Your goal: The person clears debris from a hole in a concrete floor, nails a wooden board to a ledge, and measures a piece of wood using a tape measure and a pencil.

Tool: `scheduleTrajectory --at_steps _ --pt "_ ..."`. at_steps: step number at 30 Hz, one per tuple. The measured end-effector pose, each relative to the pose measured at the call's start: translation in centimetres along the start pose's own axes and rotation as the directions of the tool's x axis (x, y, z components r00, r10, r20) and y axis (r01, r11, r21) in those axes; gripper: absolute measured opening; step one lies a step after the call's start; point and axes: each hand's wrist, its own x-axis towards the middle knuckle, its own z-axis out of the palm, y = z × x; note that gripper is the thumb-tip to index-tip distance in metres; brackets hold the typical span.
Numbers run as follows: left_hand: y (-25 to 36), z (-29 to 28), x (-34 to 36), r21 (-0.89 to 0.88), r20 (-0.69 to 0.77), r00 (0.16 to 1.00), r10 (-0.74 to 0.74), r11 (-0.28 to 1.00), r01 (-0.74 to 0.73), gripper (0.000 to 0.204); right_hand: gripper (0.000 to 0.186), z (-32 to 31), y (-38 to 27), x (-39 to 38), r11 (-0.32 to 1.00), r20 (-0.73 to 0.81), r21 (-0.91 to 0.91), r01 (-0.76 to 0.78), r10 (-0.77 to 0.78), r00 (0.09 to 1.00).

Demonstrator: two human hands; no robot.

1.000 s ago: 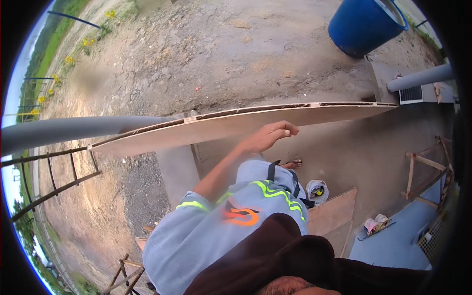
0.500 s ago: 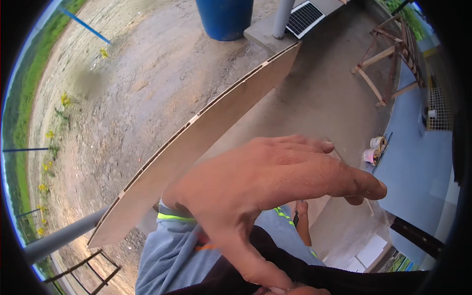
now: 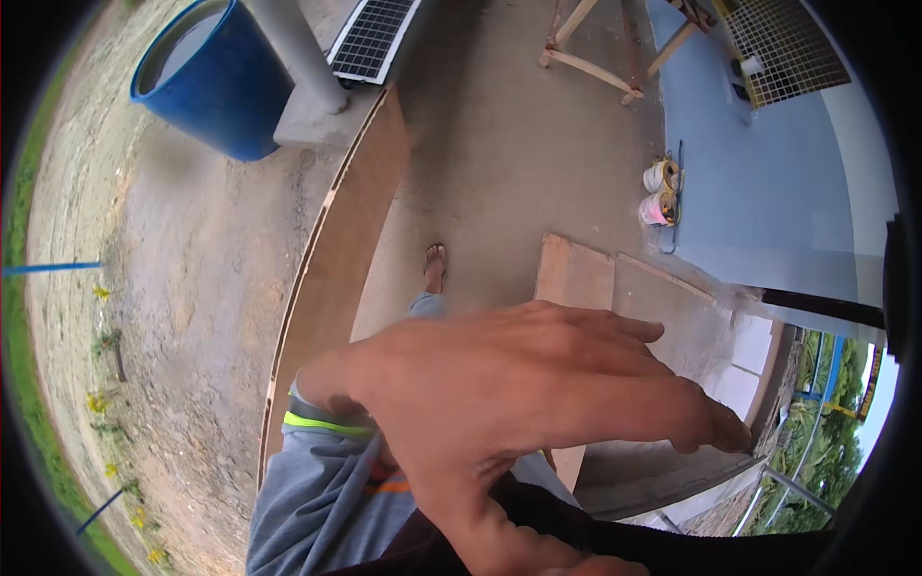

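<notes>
My left hand (image 3: 509, 403) fills the lower middle, close in front of the camera, back up, with its fingers loosely bent toward the right and apart, holding nothing. Its thumb points down to the lower edge. Behind it a long plywood panel (image 3: 355, 211) stands on edge along my left. Beyond the fingertips a smaller board (image 3: 567, 269) lies on the concrete floor (image 3: 490, 163). My foot (image 3: 434, 264) shows on the floor beside the panel. My right hand is not in view.
At upper left a blue barrel (image 3: 206, 110), grey post (image 3: 303, 67) and solar panel (image 3: 370, 38). At upper right a wooden trestle (image 3: 586, 67) and wire mesh (image 3: 788, 48). Buckets (image 3: 661, 202) sit by the pale blue wall (image 3: 768, 211). A dirt yard (image 3: 173, 288) spreads left.
My view has turned to the right along the panel. My left hand has risen from beside the panel to close before the camera. My right hand, partly visible half a second ago, is no longer seen.
</notes>
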Motion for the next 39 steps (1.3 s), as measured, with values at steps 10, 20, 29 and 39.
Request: scheduleTrajectory --at_steps 10,20,29,39 --pt "-14.2 -18.7 16.8 0.194 0.195 0.894 -0.403 0.909 0.368 0.053 0.014 -5.3 -14.7 4.5 0.970 -0.052 0.213 -0.121 0.135 0.989" --pt "-40.2 -40.4 5.9 0.713 -0.166 0.499 -0.851 0.246 0.656 0.033 0.013 -8.6 -30.1 20.4 0.977 0.094 0.197 -0.086 0.068 0.993" --pt "-25.4 -52.2 -30.5 -0.617 -0.455 -0.719 -0.526 -0.396 0.680 0.047 0.011 -28.0 -52.7 42.5 0.864 0.355 0.442 -0.240 0.078 0.932" --pt "-32.9 -64.9 -24.6 0.001 -0.753 -0.476 -0.455 -0.723 0.690 0.042 0.033 -40.6 -95.8 43.5 0.730 -0.357 0.479 0.486 -0.344 0.868"
